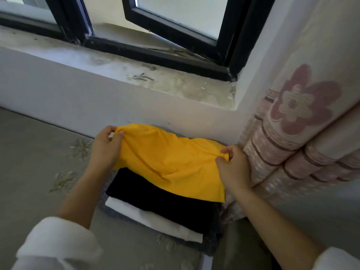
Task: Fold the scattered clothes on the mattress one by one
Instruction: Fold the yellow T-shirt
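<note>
The left hand (106, 151) and right hand (232, 168) each pinch an end of the folded yellow garment (169, 162) above the stack of folded clothes (165, 207) on the mattress (29, 152). Lower evenly; align edges with the stack; smooth wrinkles.

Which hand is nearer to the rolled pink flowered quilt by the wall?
Right. The right hand pinches a corner of the yellow cloth garment, just beside the rolled pink flowered quilt; the left hand pinches the opposite corner, farther away.
</note>
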